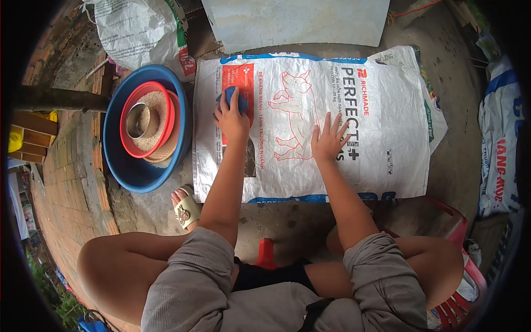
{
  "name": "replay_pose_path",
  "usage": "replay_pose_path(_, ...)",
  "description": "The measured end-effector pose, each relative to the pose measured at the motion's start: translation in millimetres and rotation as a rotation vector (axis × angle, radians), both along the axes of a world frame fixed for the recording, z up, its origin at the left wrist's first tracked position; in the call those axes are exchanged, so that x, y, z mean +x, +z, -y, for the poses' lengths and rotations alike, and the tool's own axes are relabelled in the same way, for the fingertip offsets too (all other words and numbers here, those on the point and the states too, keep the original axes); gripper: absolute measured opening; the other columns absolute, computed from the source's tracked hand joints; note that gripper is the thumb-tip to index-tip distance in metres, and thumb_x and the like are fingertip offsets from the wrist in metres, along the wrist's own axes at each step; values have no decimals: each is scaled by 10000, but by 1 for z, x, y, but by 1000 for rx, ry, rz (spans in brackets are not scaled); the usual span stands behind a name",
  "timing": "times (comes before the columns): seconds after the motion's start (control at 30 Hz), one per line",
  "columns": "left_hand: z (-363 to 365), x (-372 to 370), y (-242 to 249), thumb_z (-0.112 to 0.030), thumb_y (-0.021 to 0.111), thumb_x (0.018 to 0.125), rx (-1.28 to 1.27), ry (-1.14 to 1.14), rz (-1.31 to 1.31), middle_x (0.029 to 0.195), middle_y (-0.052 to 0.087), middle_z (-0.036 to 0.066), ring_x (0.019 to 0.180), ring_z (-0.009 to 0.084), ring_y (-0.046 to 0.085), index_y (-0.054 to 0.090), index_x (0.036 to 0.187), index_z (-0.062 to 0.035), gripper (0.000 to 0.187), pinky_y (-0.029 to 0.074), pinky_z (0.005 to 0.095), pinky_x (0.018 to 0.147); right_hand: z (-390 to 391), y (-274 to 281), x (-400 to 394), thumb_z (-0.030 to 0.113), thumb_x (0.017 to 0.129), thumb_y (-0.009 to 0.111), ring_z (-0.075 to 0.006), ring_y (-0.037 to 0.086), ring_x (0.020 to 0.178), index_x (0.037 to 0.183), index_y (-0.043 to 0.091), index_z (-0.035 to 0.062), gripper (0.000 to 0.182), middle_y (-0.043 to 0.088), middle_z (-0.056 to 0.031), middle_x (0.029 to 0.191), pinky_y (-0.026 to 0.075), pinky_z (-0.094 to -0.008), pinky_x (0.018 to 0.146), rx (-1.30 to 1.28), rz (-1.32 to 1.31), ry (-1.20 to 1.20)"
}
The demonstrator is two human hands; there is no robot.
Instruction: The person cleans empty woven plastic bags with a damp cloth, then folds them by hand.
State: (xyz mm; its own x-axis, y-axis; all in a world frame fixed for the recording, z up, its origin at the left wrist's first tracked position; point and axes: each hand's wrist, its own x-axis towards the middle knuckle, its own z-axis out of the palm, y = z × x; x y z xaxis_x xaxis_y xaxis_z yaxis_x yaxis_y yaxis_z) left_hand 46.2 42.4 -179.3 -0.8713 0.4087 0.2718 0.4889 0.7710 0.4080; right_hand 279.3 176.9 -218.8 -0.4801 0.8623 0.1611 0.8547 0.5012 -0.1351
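Note:
A white feed sack [381, 160] with a printed pig outline lies flat on the ground in front of me. My left hand [231, 117] is closed over a small blue pad [241, 101] and presses it on the red printed panel near the sack's left end; the fingers cover part of the pad. Fingers spread, my right hand [329, 141] rests flat on the sack beside the pig print and the large lettering.
Left of the sack stands a blue basin [113, 149] holding a red basin [125, 119] of grain with a metal bowl [131, 123] in it. Another sack [133, 33] lies behind. A pale board [298, 25] is beyond the sack, and more sacks [498, 149] are at right.

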Motion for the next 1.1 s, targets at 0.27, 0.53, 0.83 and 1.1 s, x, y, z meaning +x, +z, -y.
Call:
replay_pose_path(0.27,-44,80,21,-54,673,741,62,-455,55,1481,428,73,1304,381,415,513,1366,-369,718,288,630,1042,-1,-3,0,461,938,470,-462,169,1442,1507,355,173,648,212,-165,1592,103,-658,1126,15,21,-3)
replay_pose_path(0.53,-92,116,3,-262,642,831,-19,-981,-173,1501,406,33,1335,342,414,474,1373,-422,589,281,640,1053,-1,2,2,474,906,532,-463,121,1455,1520,298,103,754,176,-157,1601,99,-680,1112,-77,99,2)
replay_pose_path(0.83,-68,-90,2,-79,636,794,-108,-38,-180,1498,409,50,1319,383,406,460,1397,-421,716,273,624,1050,-1,3,0,422,942,483,-497,218,1417,1498,373,149,629,257,-192,1573,116,-678,1107,-5,-27,8)
replay_pose_path(1.1,-133,36,-2,-168,577,868,-52,-516,-117,1530,368,50,1354,393,376,472,1391,-409,585,232,684,1059,0,3,-2,425,941,483,-493,202,1425,1501,370,150,634,245,-187,1580,106,-674,1113,-18,-13,8)
